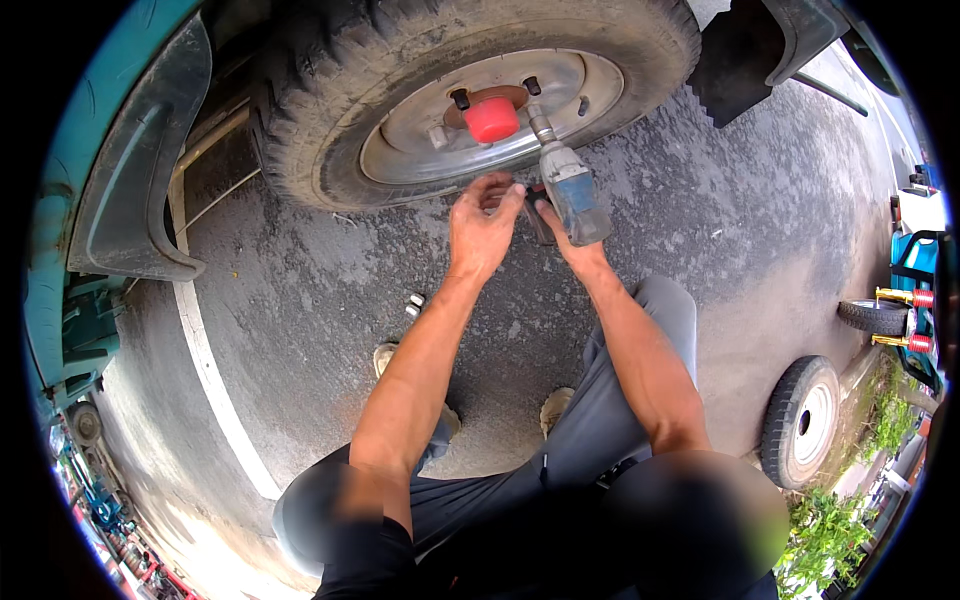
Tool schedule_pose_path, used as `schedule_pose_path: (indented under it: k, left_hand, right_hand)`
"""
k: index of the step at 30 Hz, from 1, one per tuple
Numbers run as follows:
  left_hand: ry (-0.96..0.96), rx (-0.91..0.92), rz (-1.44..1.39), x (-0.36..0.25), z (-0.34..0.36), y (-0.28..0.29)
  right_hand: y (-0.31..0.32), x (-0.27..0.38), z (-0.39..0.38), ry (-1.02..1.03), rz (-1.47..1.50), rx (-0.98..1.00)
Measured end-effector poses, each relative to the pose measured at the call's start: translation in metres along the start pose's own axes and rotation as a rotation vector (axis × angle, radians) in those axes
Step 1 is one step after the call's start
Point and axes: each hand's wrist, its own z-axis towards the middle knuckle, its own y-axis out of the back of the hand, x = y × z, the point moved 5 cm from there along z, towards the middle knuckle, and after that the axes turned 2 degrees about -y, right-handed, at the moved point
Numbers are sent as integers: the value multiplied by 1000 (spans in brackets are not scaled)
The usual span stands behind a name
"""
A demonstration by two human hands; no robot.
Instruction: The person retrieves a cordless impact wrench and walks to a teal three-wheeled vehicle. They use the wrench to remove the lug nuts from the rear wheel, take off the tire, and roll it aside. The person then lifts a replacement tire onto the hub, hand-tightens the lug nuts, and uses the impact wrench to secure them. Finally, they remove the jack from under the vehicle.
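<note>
Head view: I see the right hand point(582, 255) wrapped around the grip of a grey-and-blue impact wrench point(570, 185), below the mounted wheel point(395, 150). The wrench's socket point(542, 126) points up at the rim, just right of the red hub cap point(491, 120); from here I cannot tell whether it seats on a nut. The left hand point(482, 228) is beside the wrench, fingers curled toward the thumb, and I cannot tell whether they pinch anything.

Hub cap point(491, 121) bright red, rim point(385, 150) silver-grey, tire point(312, 135) grey-black with blocky tread. Power tool point(574, 192) blue and grey. Bodywork point(52, 225) teal.
</note>
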Motion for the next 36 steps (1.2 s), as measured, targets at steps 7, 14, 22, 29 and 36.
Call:
schedule_pose_path:
  k: [7,14,22,29,36]
  left_hand:
    - [324,67,19,-23,61,-60]
    - [209,-32,-193,7,71,-63]
    - [102,10,-154,-5,68,-69]
    - [103,8,-163,-8,67,-67]
    - [112,-15,-209,2,63,-73]
  right_hand:
    - [-51,17,-31,-416,970,248]
    - [-30,-4,-8,-233,359,123]
    - [-42,-11,-6,-174,405,30]
    - [-41,-7,-9,-156,376,28]
    - [-31,1,-20,-165,351,8]
